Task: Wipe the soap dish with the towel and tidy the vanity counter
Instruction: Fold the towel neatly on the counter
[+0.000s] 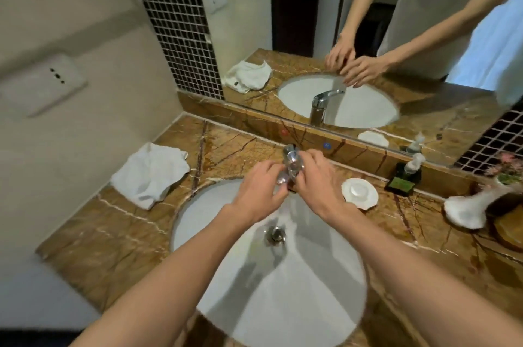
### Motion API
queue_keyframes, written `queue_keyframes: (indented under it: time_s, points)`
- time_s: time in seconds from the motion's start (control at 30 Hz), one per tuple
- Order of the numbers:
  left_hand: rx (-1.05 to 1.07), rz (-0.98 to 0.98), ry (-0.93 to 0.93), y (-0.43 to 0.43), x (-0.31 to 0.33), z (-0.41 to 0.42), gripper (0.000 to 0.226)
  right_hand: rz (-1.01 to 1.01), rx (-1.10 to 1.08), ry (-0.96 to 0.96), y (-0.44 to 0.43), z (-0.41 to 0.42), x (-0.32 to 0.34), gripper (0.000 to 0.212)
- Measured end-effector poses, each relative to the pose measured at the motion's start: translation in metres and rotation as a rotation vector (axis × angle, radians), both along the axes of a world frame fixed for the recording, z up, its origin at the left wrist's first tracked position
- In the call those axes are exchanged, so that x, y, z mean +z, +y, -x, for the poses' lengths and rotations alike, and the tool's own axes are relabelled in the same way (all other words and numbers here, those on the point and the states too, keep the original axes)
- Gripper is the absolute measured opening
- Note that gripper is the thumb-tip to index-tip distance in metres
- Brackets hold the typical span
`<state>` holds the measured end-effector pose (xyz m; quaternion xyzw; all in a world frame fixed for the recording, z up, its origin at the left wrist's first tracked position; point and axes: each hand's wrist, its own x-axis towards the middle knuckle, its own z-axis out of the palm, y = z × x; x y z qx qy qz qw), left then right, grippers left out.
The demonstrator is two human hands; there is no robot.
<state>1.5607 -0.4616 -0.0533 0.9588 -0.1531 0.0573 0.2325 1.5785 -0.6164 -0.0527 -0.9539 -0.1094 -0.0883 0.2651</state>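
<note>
Both your hands are at the faucet (291, 165) at the back edge of the sink (283, 276): your left hand (259, 191) has its fingers curled loosely toward the spout from the left, and your right hand (317, 179) reaches in from the right with its fingers bent around the chrome body. Whether either hand actually grips the metal or only rests against it, you cannot tell from this view, and no water can be made out running. Neither hand holds anything belonging to the job. The towel (150, 174) lies crumpled near the counter's back left corner, well apart from your hands, close to the wall. The soap dish (360, 189) sits on the counter just right of the faucet, near the back ledge, with the small pump bottle (407, 177) beyond it on its dark tray and a white vase (469, 209) lying tipped toward the right edge. Judging by that layout, the wiping has either not started or cannot be confirmed; the towel is not in hand and the dish is untouched. What appears left: pick up the towel, wipe the dish, then straighten the vase and the rest of the counter (113, 236).
</note>
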Motion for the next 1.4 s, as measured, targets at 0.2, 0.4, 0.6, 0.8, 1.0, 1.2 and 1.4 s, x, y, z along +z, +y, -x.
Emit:
queue_keyframes:
  time_s: [0.2,0.4,0.6,0.8,1.0,1.2,1.4]
  points:
    - [0.221,-0.099,0.053,0.120,0.001,0.039,0.050,0.091,0.139,0.022,0.100,0.023,0.004,0.045]
    - [0.336,-0.182,0.119,0.216,0.012,0.073,0.049,0.166,0.163,0.058,0.179,0.041,0.008,0.042]
    - [0.424,-0.166,0.168,0.288,0.001,0.093,0.055,0.213,0.251,0.090,0.247,0.051,0.007,0.043]
    - [0.471,-0.176,0.217,0.336,-0.012,0.084,0.057,0.300,0.368,0.150,0.299,0.034,-0.006,0.049]
    - [0.516,-0.200,0.281,0.373,-0.020,0.052,0.059,0.276,0.418,0.178,0.347,-0.008,-0.020,0.046]
    - [0.518,-0.201,0.315,0.391,-0.046,0.028,0.057,0.250,0.485,0.186,0.387,-0.032,-0.040,0.041]
    - [0.481,-0.211,0.331,0.404,-0.065,-0.002,0.056,0.247,0.453,0.165,0.410,-0.054,-0.053,0.039]
